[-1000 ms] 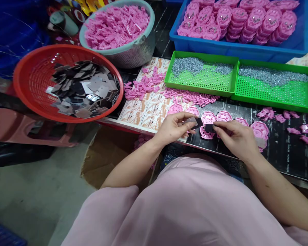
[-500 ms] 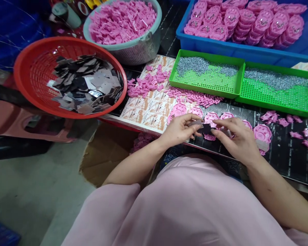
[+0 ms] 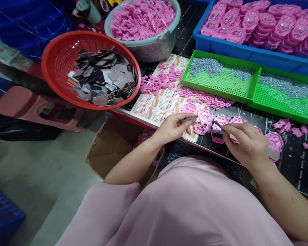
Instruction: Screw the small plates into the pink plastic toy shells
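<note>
My left hand (image 3: 170, 129) is closed at the table's front edge, pinching a small greyish plate (image 3: 190, 120) between thumb and fingers. Just right of its fingertips lies a pink plastic casing (image 3: 203, 119) with shiny round bits at its lower end. In my right hand (image 3: 246, 141) a thin dark plate (image 3: 217, 124) is gripped by thumb and forefinger, tilted over a second pink casing (image 3: 220, 120). That casing has a dark piece across its lower part. Farther right, partly behind the right hand, another pink casing (image 3: 275, 140) carries a greyish plate.
A red basket (image 3: 47, 65) holds many flat grey and black plates. Behind it stands a grey-green basin (image 3: 154, 49) of pink parts. Green trays (image 3: 220, 92) hold small metal screws; a blue crate (image 3: 236, 51) holds stacked pink casings. Small pink parts (image 3: 164, 80) lie loose on the table.
My hands have moved apart. The dark plate, between both hands before, is now in the right hand only. The whole view has shifted, so the table's things appear farther right.
</note>
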The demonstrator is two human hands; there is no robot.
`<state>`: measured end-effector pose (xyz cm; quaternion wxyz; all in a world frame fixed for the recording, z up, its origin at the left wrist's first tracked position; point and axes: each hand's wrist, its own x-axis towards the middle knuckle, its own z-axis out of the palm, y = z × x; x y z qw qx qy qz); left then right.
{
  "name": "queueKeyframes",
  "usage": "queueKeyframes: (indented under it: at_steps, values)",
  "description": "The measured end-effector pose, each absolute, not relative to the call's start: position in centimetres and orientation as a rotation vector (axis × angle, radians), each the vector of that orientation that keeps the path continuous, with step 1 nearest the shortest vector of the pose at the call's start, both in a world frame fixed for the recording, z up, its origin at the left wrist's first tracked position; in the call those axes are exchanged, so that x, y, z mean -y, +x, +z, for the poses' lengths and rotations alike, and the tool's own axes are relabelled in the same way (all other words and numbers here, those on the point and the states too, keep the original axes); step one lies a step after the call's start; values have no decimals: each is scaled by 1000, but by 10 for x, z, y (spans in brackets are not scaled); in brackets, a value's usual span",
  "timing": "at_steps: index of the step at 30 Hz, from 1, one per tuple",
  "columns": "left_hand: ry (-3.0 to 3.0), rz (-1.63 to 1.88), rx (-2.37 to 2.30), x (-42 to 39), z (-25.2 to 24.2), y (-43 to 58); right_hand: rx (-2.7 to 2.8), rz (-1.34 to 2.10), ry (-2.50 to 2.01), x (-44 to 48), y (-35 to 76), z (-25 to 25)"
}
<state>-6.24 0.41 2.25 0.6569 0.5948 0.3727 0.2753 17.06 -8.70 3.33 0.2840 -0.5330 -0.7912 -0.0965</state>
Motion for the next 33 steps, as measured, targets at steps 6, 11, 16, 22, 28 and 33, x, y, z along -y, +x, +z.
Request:
queueKeyframes:
  at_steps: [6,11,16,22,28,33]
  values:
    - [1458,678,-891,-6,16,-85,2081,15,-1364,74,149,50]
    - [1646,793,-904,-9,9,-91,2144,-228,-1435,71,142,48]
    - [2301,1096,-752,-28,-2,-100,2326,-266,-1535,70,145,41]
    - [2804,1171,-354,-59,-6,-100,2372,-490,-1492,72,141,32]
    - [3101,1083,-278,-61,-2,-99,2397,-572,-1477,67,128,25]
    - [3079,891,-326,-54,-2,-108,2396,-387,-1415,65,120,30]
